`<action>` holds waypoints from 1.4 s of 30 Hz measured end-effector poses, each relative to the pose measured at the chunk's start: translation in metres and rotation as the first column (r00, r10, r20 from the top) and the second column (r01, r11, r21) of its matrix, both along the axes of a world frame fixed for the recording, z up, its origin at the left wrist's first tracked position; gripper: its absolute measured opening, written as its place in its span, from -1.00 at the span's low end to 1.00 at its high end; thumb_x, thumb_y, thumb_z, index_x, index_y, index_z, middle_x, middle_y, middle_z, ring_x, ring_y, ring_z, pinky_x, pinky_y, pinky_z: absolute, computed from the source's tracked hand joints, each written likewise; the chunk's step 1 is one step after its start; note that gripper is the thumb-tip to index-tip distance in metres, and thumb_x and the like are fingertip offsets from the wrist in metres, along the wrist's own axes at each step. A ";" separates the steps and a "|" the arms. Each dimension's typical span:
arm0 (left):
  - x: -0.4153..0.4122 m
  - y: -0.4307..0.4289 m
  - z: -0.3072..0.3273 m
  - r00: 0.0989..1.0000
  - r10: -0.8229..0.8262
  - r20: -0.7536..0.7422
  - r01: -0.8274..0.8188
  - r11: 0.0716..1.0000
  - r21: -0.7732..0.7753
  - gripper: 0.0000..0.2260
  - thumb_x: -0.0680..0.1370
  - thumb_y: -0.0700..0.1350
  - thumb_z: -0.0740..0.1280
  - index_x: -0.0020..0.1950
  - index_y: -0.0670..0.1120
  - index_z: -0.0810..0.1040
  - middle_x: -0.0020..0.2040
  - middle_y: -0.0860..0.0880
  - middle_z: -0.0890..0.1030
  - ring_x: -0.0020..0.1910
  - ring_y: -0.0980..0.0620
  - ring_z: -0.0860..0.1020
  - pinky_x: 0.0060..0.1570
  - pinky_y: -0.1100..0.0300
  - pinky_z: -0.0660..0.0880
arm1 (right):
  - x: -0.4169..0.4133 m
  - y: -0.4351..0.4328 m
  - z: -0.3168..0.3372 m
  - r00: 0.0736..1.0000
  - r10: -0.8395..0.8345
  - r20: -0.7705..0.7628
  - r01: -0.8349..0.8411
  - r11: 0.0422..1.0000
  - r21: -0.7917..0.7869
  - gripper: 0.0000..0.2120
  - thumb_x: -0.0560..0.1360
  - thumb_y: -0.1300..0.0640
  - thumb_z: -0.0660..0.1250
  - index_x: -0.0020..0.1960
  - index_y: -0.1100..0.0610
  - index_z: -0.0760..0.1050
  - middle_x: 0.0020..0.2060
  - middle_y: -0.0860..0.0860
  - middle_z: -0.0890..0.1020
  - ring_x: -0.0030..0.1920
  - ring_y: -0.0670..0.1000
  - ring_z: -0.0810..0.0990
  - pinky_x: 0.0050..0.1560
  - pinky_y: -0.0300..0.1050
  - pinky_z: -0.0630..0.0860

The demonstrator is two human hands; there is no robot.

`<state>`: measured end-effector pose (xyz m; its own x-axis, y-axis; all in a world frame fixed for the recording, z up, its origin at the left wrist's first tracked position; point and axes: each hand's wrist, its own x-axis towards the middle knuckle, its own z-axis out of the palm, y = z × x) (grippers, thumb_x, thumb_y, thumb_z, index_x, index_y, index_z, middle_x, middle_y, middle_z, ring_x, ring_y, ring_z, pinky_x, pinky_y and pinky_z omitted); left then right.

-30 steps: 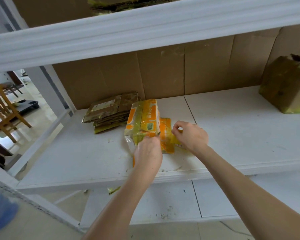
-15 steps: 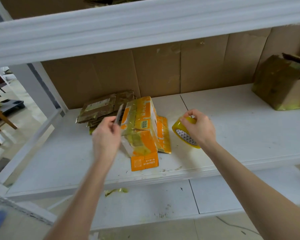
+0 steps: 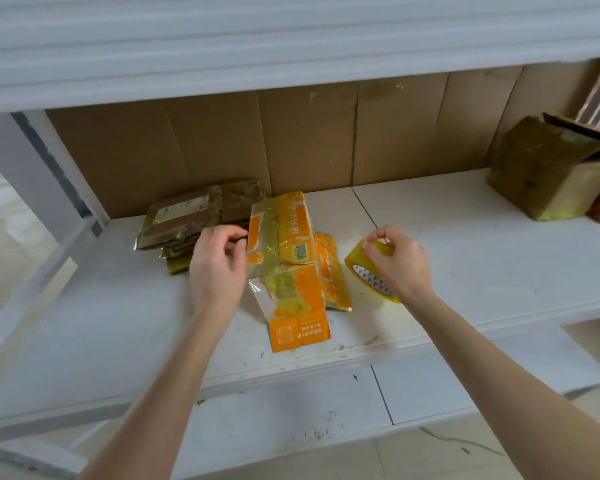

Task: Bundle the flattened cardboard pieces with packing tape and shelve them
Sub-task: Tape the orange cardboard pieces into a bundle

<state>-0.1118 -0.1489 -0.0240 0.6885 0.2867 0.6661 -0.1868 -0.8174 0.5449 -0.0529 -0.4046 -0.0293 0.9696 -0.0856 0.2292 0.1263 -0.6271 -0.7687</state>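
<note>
A white shelving unit is observed, its upper beam [image 3: 291, 39] crossing the top of the view and its middle shelf [image 3: 465, 258] carrying all items noted below. The rear of the bay is lined with upright brown cardboard panels [image 3: 309, 140]. A battered brown carton [image 3: 541, 171], streaked with yellowish tape, is stood at the far right of the shelf, well apart from the work. A flattened brown cardboard bundle [image 3: 187, 216], already taped, is laid at the back left against the panels. The orange flattened cardboard pieces [image 3: 291, 244] are located mid-shelf, just right of the brown bundle and overlapping its edge; they are partly wrapped in clear yellowish tape, with one orange flap reaching toward the front lip of the shelf. A roll of yellow packing tape [image 3: 357, 263] is held just right of the orange pieces, tilted, its patterned core facing the camera. The right hand [image 3: 399, 265] is noted grasping this roll, fingers and thumb curled over its top rim. The left hand [image 3: 215, 268] is placed at the left edge of the orange pieces with fingers curled and thumb meeting forefinger; whether anything is pinched there cannot be told
</note>
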 end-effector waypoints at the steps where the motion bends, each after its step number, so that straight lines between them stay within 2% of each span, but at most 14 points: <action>1: 0.004 -0.022 0.017 0.987 -0.135 0.084 0.130 0.989 0.070 -0.89 0.55 -0.10 0.28 0.03 -0.05 0.56 -0.04 0.05 0.55 -0.11 0.07 0.53 -0.14 0.18 0.52 | -0.001 0.001 0.000 1.000 -0.010 0.002 0.010 1.000 -0.005 -0.96 0.52 -0.07 0.32 -0.07 -0.14 0.47 -0.08 -0.11 0.51 0.02 0.08 0.53 -0.02 0.08 0.56; 4: 0.016 -0.079 0.044 0.926 -0.369 -0.078 0.377 0.907 0.185 -0.85 0.53 -0.01 0.31 0.07 0.06 0.59 0.06 0.08 0.60 0.09 0.04 0.51 0.05 0.13 0.47 | -0.005 0.001 0.003 0.999 -0.034 0.011 0.034 0.999 -0.010 -0.95 0.51 -0.09 0.32 -0.09 -0.15 0.47 -0.10 -0.08 0.53 0.01 0.10 0.54 -0.05 0.02 0.55; 8: 0.037 -0.104 0.033 0.886 -0.316 -0.339 0.375 0.919 0.124 -0.71 0.51 0.02 0.39 0.23 0.11 0.58 0.14 0.06 0.61 0.13 0.07 0.47 0.05 0.21 0.41 | -0.010 -0.004 0.007 0.998 -0.027 0.049 0.027 1.000 0.016 -0.93 0.49 -0.09 0.35 -0.12 -0.15 0.47 -0.11 -0.03 0.59 -0.03 0.12 0.55 -0.05 -0.01 0.51; 11: 0.045 -0.108 0.031 0.889 -0.352 -0.293 0.352 0.934 -0.052 -0.77 0.47 -0.05 0.45 0.12 0.01 0.66 0.01 0.02 0.68 -0.14 0.22 0.48 -0.24 0.53 0.31 | -0.013 -0.011 0.007 0.997 -0.011 0.072 0.010 1.000 0.017 -0.94 0.49 -0.08 0.37 -0.10 -0.14 0.49 -0.12 -0.03 0.59 -0.05 0.12 0.57 -0.05 0.02 0.54; 13: 0.046 -0.111 0.029 0.887 -0.361 -0.288 0.348 0.933 -0.096 -0.81 0.47 -0.07 0.45 0.07 -0.02 0.69 -0.02 0.01 0.69 -0.11 0.22 0.55 -0.20 0.56 0.32 | -0.014 -0.015 0.005 0.996 0.008 0.091 -0.011 1.000 0.029 -0.94 0.49 -0.07 0.37 -0.08 -0.15 0.49 -0.12 -0.04 0.58 -0.07 0.10 0.57 -0.08 0.00 0.55; 17: 0.047 -0.113 0.024 0.893 -0.292 -0.342 0.286 0.956 -0.068 -0.83 0.49 0.02 0.41 0.04 0.04 0.68 -0.03 0.02 0.67 0.03 0.06 0.56 -0.05 0.14 0.53 | -0.016 -0.015 0.004 0.991 0.048 0.127 -0.049 0.999 0.003 -0.89 0.50 -0.05 0.36 0.01 -0.11 0.51 -0.13 -0.05 0.57 -0.11 0.11 0.57 -0.13 -0.05 0.50; 22: 0.046 -0.114 0.026 0.930 -0.169 -0.327 0.226 0.963 0.147 -0.92 0.52 0.06 0.35 -0.09 0.08 0.59 -0.01 0.09 0.44 0.07 0.07 0.38 -0.24 0.17 0.35 | -0.013 -0.016 0.004 0.978 0.105 0.183 -0.097 0.994 -0.051 -0.71 0.51 -0.03 0.36 0.21 -0.08 0.45 -0.14 -0.04 0.55 -0.15 0.10 0.54 -0.18 -0.10 0.42; 24: 0.045 -0.113 0.028 0.938 -0.101 -0.331 0.190 0.950 0.248 -0.86 0.50 0.10 0.36 -0.10 0.05 0.61 0.07 0.04 0.37 0.07 0.06 0.34 -0.20 0.17 0.40 | -0.010 -0.017 0.003 0.973 0.130 0.191 -0.106 0.986 -0.130 -0.58 0.52 -0.03 0.36 0.35 -0.08 0.37 -0.14 -0.02 0.57 -0.16 0.07 0.53 -0.15 -0.06 0.46; 26: 0.040 -0.107 0.030 0.957 -0.064 -0.282 0.138 0.958 0.252 -0.82 0.50 0.09 0.37 -0.10 0.00 0.63 0.11 0.01 0.42 0.09 0.05 0.39 -0.18 0.15 0.47 | -0.006 -0.017 -0.002 0.965 0.131 0.225 -0.076 0.969 -0.236 -0.62 0.51 -0.01 0.37 0.31 -0.04 0.44 -0.09 0.01 0.63 -0.10 0.11 0.56 -0.10 -0.05 0.44; 30: 0.017 -0.063 0.020 0.998 0.057 -0.039 -0.053 0.994 0.100 -0.85 0.56 -0.06 0.32 0.07 -0.03 0.63 0.19 -0.03 0.51 0.19 -0.01 0.44 -0.04 0.24 0.44 | 0.002 -0.026 -0.030 0.980 0.131 0.149 -0.046 0.881 -0.470 -0.71 0.52 0.01 0.34 0.23 0.00 0.53 0.13 -0.01 0.63 0.20 0.10 0.54 0.19 -0.02 0.35; 32: 0.004 -0.036 0.002 0.990 0.119 -0.073 -0.122 0.992 -0.031 -0.76 0.60 -0.09 0.25 0.24 -0.06 0.55 0.27 -0.06 0.50 0.27 -0.03 0.42 0.10 0.34 0.31 | 0.000 -0.027 -0.042 0.993 0.105 0.044 -0.063 0.829 -0.555 -0.71 0.54 -0.01 0.30 0.25 -0.04 0.51 0.18 -0.02 0.59 0.27 0.08 0.48 0.25 -0.04 0.31; 35: -0.009 -0.028 -0.024 0.943 0.034 -0.331 -0.115 0.967 -0.226 -0.63 0.65 0.01 0.10 0.47 0.04 0.31 0.43 -0.01 0.38 0.38 0.00 0.35 0.25 0.13 0.33 | -0.014 -0.007 -0.038 0.979 0.137 0.152 -0.074 0.930 -0.360 -0.73 0.56 0.05 0.29 0.24 0.03 0.55 0.13 0.07 0.56 0.17 0.16 0.51 0.13 0.03 0.38; 38: -0.016 -0.047 -0.032 0.955 -0.088 -0.284 0.028 0.977 -0.210 -0.60 0.65 0.01 0.09 0.50 0.13 0.23 0.53 0.04 0.22 0.42 0.03 0.32 0.27 0.20 0.28 | -0.038 0.039 -0.028 0.911 0.278 0.306 -0.218 0.952 -0.216 -0.57 0.57 -0.03 0.22 0.39 0.11 0.42 0.25 0.13 0.49 0.20 0.15 0.50 0.07 0.02 0.51; 42: -0.019 -0.069 -0.037 0.945 -0.082 -0.315 0.061 0.995 -0.076 -0.47 0.60 -0.03 0.25 0.54 0.02 0.15 0.57 -0.03 0.05 0.42 -0.02 0.32 0.22 0.15 0.35 | -0.049 0.069 -0.038 0.955 0.293 0.037 -0.285 0.948 -0.144 -0.35 0.61 -0.13 0.12 0.58 0.09 -0.03 0.53 0.10 0.17 0.47 0.10 0.27 0.28 0.04 0.43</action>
<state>-0.1304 -0.2178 -0.0609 0.8817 0.2636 0.3913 -0.0523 -0.7697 0.6363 -0.1021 -0.3357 -0.0668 0.9328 0.2325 0.2753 0.3594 -0.6548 -0.6649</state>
